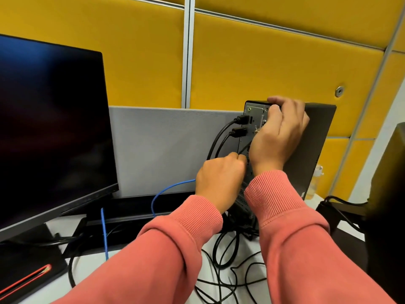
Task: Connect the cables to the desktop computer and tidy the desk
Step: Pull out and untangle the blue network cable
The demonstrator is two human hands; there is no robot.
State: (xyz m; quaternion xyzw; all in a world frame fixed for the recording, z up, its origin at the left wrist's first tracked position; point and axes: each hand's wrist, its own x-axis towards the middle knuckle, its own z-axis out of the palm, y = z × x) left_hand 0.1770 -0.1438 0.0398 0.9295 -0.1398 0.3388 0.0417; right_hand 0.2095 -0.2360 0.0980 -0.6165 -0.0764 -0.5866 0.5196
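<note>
Black cable (243, 149) pinched by left hand (219, 178) (right hand (278, 137) grips computer (315, 137)).

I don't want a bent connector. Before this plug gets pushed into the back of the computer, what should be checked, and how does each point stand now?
1. Desktop computer steadied: ok, the right hand grips its top rear edge.
2. Cable held firmly: ok, the left hand pinches a thin black cable.
3. Plug lined up with its port: cannot tell, the hands hide it.
4. Upper two black plugs seated: ok, both sit in the rear panel.
5. Blue cable clear of the work: cannot tell, it runs behind the left hand.
6. Desk tidy: not ok, loose black cables tangle below.
</note>
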